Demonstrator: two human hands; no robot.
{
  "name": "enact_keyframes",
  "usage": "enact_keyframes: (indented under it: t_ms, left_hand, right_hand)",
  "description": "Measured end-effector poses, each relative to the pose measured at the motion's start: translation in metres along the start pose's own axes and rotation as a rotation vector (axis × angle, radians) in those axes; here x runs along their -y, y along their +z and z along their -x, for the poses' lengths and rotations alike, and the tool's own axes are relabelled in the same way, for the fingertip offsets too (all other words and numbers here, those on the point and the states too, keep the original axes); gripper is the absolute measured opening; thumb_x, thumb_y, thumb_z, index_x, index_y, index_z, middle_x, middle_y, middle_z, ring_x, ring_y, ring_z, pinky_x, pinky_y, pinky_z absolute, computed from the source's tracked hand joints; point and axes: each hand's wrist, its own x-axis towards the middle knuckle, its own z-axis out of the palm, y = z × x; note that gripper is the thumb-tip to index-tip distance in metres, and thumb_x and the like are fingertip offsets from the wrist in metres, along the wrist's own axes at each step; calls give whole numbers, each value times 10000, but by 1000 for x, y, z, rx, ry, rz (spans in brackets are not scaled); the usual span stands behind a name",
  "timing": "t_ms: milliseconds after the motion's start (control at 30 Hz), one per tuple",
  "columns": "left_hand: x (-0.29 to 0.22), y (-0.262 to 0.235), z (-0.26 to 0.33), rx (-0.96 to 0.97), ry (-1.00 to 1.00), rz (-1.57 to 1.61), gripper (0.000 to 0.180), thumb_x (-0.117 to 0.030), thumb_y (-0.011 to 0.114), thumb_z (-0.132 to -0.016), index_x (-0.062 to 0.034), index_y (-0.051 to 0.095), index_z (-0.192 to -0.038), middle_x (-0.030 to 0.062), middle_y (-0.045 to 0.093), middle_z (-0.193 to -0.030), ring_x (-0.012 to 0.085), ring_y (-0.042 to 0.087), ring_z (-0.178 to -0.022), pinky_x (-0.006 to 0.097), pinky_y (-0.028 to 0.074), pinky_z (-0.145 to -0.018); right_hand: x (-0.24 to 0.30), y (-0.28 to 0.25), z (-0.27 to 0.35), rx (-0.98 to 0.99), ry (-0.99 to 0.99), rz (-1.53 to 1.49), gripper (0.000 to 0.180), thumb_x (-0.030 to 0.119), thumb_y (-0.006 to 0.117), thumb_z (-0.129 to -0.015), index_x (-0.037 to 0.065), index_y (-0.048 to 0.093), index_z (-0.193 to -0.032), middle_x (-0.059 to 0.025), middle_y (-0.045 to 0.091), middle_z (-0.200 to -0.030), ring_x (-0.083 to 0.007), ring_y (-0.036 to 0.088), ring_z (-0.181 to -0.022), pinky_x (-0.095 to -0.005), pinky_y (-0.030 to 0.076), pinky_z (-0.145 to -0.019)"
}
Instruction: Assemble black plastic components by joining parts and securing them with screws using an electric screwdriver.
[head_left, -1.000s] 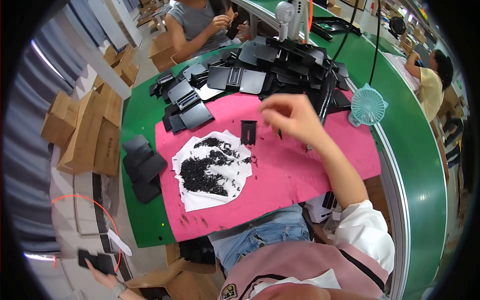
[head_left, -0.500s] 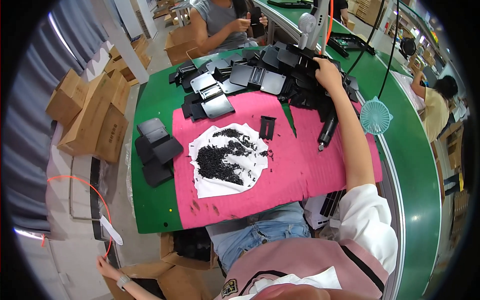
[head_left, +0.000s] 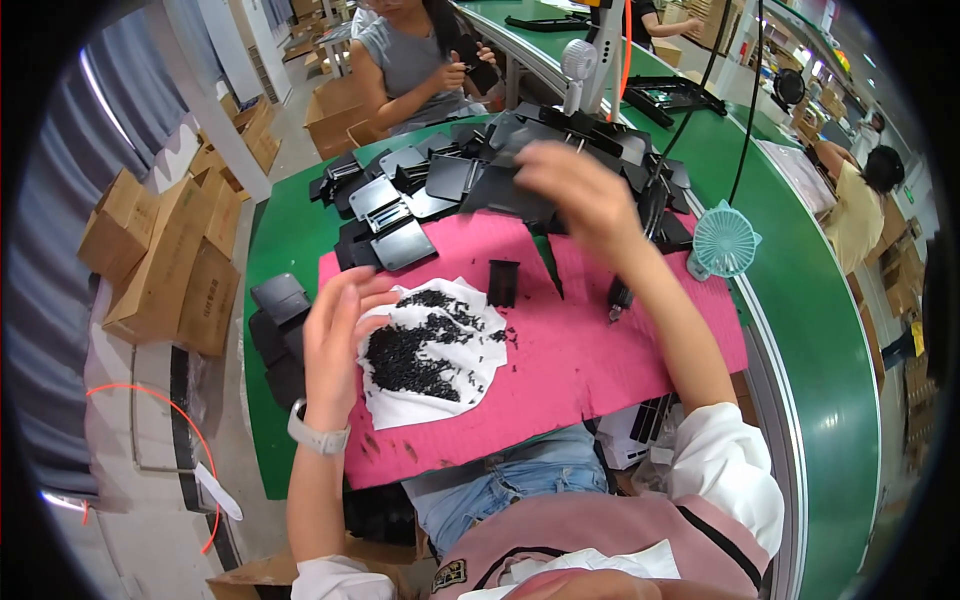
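My right hand (head_left: 585, 200), smeared a little by motion, is over the far side of the bench and holds a flat black plastic plate (head_left: 508, 190) by its right side. My left hand (head_left: 338, 320) is at the left edge of a white cloth (head_left: 468, 385), fingers apart and nothing in them. Many small black screws (head_left: 405, 360) lie heaped on that cloth. Just right of it, a small black bracket (head_left: 503, 284) lies on the pink mat (head_left: 560, 350). A black screwdriver (head_left: 621, 292), probably powered, points toward me at the right, its upper part beside my right forearm.
Black hinged plates (head_left: 403, 243) pile up along the green bench's far edge; others (head_left: 282, 300) stack at the left. A small white fan (head_left: 578, 62) and a teal fan (head_left: 724, 240) stand near cables. A co-worker (head_left: 405, 70) sits opposite, holding a black part. Cartons (head_left: 165, 250) stand left.
My right hand has come back from the far pile, moving left and nearer with a black plate. My left hand has risen from the lower left to the cloth. The view has shifted slightly.
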Motion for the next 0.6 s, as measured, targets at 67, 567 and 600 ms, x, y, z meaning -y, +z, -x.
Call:
enact_keyframes:
  t_ms: [67,567,600]
  left_hand:
    - [-4,10,-10,254,-255,257,478,-426,378,-988,-24,483,-1224,110,607,-1092,193,607,-996,308,484,-823]
    - [26,-27,-28,-169,-60,493,271,-187,469,-940,-2,547,-1122,113,627,-1099,206,613,-999,331,482,-889]
    - [26,-31,-28,-174,-64,496,271,-187,469,-940,-2,547,-1122,113,627,-1099,206,613,-999,331,482,-889]
  right_hand:
    - [44,2,-14,87,-107,-325,238,43,570,-743,22,644,-969,-148,629,-1089,-325,603,-1060,-422,502,-889]
    - [34,25,-17,-6,448,-317,292,-64,601,-739,53,637,-1004,-119,624,-1066,-273,629,-928,-325,509,-775]
    - [29,26,-10,45,480,-277,251,-37,609,-749,40,643,-985,-117,646,-986,-249,647,-842,-323,517,-725]
